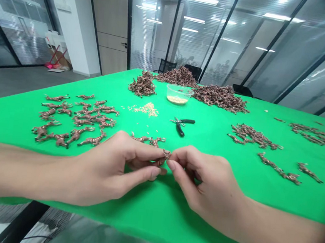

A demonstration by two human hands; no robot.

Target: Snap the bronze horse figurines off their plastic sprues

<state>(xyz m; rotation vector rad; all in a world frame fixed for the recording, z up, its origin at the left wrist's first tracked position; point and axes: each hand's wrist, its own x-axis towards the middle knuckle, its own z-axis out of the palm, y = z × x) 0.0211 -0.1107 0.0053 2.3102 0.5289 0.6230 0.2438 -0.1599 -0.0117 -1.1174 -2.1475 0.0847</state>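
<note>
My left hand and my right hand meet above the green cloth. Between their fingertips is a small brown horse figurine, partly hidden by my fingers. Both hands pinch it. Just beyond my left fingers, two similar figurines lie on the cloth. Black-handled pliers lie farther ahead, beyond my hands. Scattered beige bits lie to their left.
Rows of figurines cover the table's left side, with more on the right. Large heaps stand at the back around a clear plastic bowl of beige bits. Black chairs stand beyond the table, and glass partitions surround the room.
</note>
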